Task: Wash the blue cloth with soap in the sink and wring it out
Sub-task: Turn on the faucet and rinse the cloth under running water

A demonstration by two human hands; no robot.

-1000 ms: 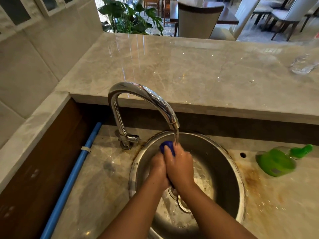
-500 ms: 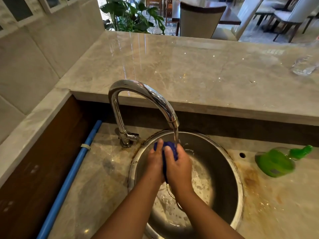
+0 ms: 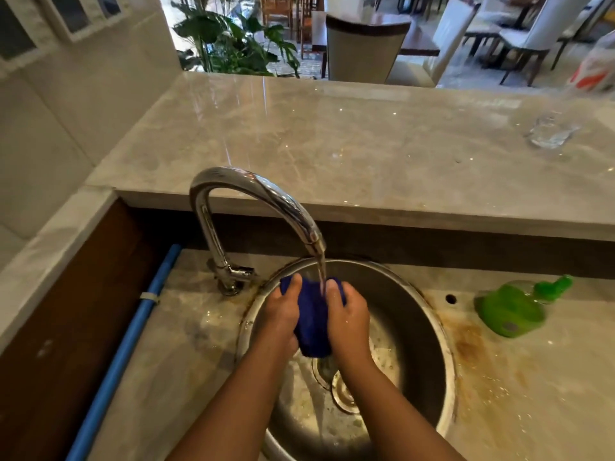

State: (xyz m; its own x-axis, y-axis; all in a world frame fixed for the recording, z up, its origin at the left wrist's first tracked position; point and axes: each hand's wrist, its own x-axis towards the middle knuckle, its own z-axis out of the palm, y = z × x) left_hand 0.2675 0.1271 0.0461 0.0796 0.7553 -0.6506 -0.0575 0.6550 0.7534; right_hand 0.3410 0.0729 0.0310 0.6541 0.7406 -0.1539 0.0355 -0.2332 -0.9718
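Marble counter (image 3: 332, 144) behind round steel sink (image 3: 432, 327), curved chrome tap (image 3: 259, 194) running, left hand (image 3: 283, 314) and right hand (image 3: 349, 319) clenched around bunched blue cloth (image 3: 312, 324) under the stream, green soap bottle (image 3: 512, 309) lying right of the basin.

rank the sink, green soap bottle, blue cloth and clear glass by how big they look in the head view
1. sink
2. green soap bottle
3. blue cloth, partly hidden by the hands, so close to the bottle
4. clear glass, farther off, so unsure
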